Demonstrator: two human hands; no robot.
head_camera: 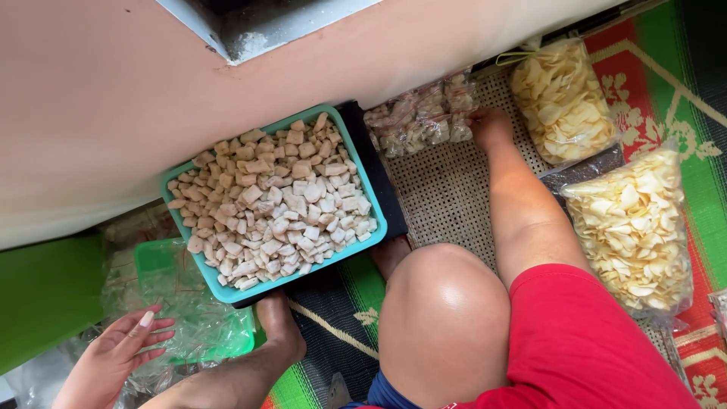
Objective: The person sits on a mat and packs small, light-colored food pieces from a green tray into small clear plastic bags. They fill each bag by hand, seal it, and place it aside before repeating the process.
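My left hand (113, 352) is at the lower left, fingers spread, palm over a heap of clear plastic bags (193, 318), and holds nothing. My right hand (488, 125) is stretched out to the wall and rests against a cluster of small clear packets of snacks (420, 117). Its fingers are hidden, so I cannot tell whether it grips one. Between them a teal tray (379, 220) is heaped with pale square crackers (273, 201).
Two large clear bags of pale chips (560, 98) (632, 227) lie at the right on a woven mat (447, 189). My bent knee (443, 318) and red shorts (583, 348) fill the lower middle. A bare limb (250, 371) ends under the tray. A pale wall (113, 98) is on the left.
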